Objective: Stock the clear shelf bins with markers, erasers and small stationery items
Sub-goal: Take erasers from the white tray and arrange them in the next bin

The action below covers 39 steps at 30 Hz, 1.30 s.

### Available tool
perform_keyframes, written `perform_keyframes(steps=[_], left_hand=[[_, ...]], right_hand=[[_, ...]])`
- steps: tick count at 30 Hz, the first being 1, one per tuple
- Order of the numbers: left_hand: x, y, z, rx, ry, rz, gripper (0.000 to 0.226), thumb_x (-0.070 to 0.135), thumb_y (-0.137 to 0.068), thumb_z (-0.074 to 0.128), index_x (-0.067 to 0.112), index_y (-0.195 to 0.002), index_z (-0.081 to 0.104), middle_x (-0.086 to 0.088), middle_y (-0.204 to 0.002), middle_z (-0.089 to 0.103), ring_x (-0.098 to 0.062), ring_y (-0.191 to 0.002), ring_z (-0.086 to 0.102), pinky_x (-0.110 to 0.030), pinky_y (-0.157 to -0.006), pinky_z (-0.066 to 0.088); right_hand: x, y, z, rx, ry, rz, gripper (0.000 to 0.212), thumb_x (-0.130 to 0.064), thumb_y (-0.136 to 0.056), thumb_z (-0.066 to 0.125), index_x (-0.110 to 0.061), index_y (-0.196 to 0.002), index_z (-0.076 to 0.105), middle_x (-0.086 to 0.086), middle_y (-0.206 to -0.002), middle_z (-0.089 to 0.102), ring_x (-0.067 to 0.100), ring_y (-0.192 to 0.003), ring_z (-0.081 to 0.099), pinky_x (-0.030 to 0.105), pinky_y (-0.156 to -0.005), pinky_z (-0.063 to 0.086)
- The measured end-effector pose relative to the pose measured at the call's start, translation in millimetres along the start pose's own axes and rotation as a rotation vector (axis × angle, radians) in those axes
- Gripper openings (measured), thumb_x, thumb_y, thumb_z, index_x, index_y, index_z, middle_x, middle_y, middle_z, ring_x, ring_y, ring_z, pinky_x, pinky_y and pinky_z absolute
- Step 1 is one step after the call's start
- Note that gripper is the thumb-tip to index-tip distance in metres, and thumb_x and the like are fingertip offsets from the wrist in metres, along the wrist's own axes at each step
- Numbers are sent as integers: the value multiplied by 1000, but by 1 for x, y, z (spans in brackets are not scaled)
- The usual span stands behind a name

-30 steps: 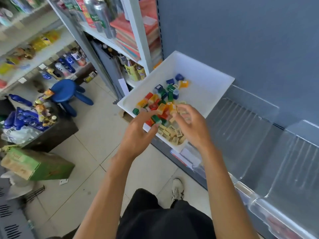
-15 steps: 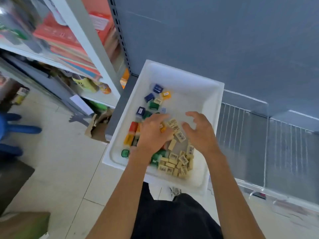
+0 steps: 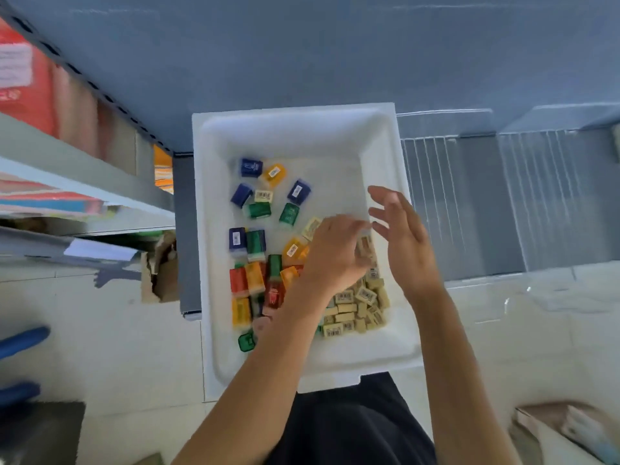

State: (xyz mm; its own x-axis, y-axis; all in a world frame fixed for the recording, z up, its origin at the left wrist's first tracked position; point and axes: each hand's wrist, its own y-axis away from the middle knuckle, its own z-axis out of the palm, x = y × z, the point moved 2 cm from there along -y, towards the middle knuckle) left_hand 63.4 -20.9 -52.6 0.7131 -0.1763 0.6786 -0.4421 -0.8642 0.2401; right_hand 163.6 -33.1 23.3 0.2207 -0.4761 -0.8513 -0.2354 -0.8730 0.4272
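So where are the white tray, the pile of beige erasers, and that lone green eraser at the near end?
white tray (image 3: 295,132): head view, bare far wall.
beige erasers (image 3: 364,295): head view, middle of the pile.
lone green eraser (image 3: 246,342): head view, its top face.

Only arms + a bit of clothing in shot. Left hand (image 3: 335,255) & right hand (image 3: 404,245) both bare, as are wrists. Left forearm (image 3: 258,377) and right forearm (image 3: 451,360) bare too, all the way to btm edge of frame. Left fingertips (image 3: 359,227) motion-blurred, no detail readable. Btwn the forearms, low centre, a black garment (image 3: 349,427): plain dark fabric, matte, w/ soft folds and a rounded top outline. Fabric runs off btm edge too. Can't tell if it's shorts, trousers or a shirt hem.
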Motion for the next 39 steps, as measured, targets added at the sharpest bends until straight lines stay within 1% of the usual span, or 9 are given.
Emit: perform_keyframes(steps=[7, 11, 16, 20, 23, 30, 32, 35, 39], left_hand=[[21, 15, 30, -118, -165, 86, 80, 44, -75, 78, 10, -137, 40, -11, -135, 46, -30, -128, 41, -38, -113, 31], [33, 37, 35, -331, -184, 21, 112, 49, -75, 78, 14, -156, 9, -15, -162, 6, -36, -150, 2, -45, -121, 17], [43, 49, 35, -391, -239, -71, 73, 36, -90, 65, 9, -149, 32, -18, -153, 33, -38, -144, 26, -46, -117, 25], [36, 58, 23, -84, -34, -124, 72, 24, -75, 81, 0, -136, 52, -27, -140, 50, -44, -134, 44, -58, -113, 32], [18, 48, 14, 51, -409, -72, 65, 68, -73, 51, 26, -122, 57, -7, -122, 59, -30, -126, 49, -59, -114, 19], [-12, 40, -3, 233, -343, -206, 49, 53, -77, 28, 18, -95, 57, -1, -92, 57, -26, -99, 53, -49, -108, 24], [-13, 38, -1, 226, -312, -125, 46, 53, -80, 42, 18, -106, 58, -2, -107, 59, -27, -110, 53, -54, -112, 19], [-10, 49, 17, 6, -337, 59, 69, 58, -81, 62, 29, -139, 39, -3, -147, 42, -28, -145, 28, -54, -119, -3], [-5, 45, 23, -111, -447, 61, 90, 82, -78, 35, 31, -151, 19, -10, -165, 14, -32, -153, 2, -50, -117, -19]], right_hand=[[6, -7, 0, -26, -7, 42, 51, -62, -93, 24, -40, -126, 56, -18, -136, 53, 6, -131, 46, 41, -113, 36], [11, 0, -3, -122, 46, 30, 41, -45, -105, 31, -28, -135, 54, -16, -137, 51, -1, -125, 45, 11, -101, 35], [19, 5, 0, -209, 299, -92, 43, -28, -97, 56, -25, -140, 47, -5, -146, 44, 13, -134, 41, 34, -110, 39], [18, 31, 1, 0, 309, -261, 50, -21, -88, 68, -22, -136, 52, -9, -136, 53, 0, -120, 46, 4, -96, 36], [17, 36, -7, 76, 293, -338, 47, -24, -84, 68, -18, -129, 58, -6, -132, 56, 8, -119, 51, 17, -97, 43], [27, 48, 4, -64, 285, -144, 46, -22, -92, 62, -20, -137, 50, -3, -139, 48, 6, -122, 47, 26, -100, 43], [30, 53, 3, -27, 219, -138, 39, -22, -96, 57, -22, -135, 53, -5, -134, 52, -10, -108, 50, 11, -88, 42], [32, 60, 0, 78, 4, -112, 32, -29, -98, 47, -23, -126, 60, -8, -122, 61, -7, -107, 56, 11, -84, 45], [31, 54, 4, 154, -117, -117, 38, -39, -101, 36, -24, -123, 62, -14, -118, 64, 7, -116, 59, 24, -96, 46]])
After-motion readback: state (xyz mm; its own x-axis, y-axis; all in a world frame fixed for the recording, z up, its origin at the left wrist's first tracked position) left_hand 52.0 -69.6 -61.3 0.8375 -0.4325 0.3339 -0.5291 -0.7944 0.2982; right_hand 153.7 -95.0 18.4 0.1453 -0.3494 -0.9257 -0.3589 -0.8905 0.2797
